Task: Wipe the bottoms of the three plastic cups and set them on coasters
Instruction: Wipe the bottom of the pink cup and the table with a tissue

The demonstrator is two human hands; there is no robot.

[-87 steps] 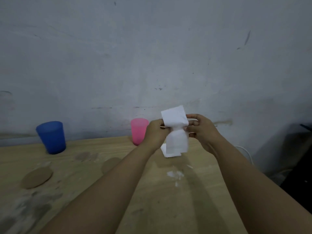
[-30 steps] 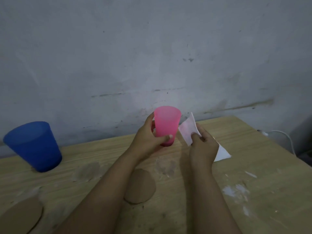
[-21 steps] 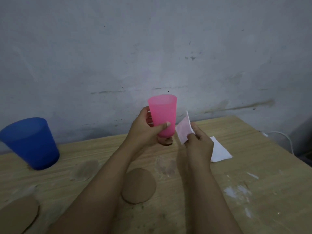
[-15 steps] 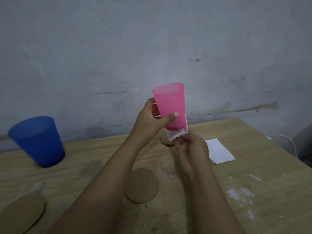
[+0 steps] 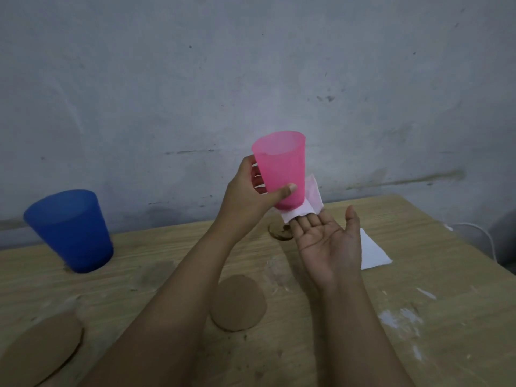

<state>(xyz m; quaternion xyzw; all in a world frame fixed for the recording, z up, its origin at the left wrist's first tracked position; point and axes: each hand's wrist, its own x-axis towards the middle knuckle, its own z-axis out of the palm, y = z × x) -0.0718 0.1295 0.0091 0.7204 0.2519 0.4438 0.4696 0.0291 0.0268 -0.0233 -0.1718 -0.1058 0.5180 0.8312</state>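
The left hand [image 5: 248, 191] gripped the pink cup [image 5: 280, 169] above the worktop [image 5: 418, 275]; the open right hand [image 5: 328, 241] pressed a tissue [image 5: 304, 209] under it. First wipe underway; no cup was on a coaster [image 5: 237, 303] yet.

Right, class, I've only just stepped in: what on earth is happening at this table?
A person holds a pink cup up off the wooden table in a left hand grip. The right hand, palm up, presses a white tissue against the cup's bottom. A blue cup stands on the bare table at the left. Two round coasters lie nearer, both unoccupied, and another tissue lies at the right.
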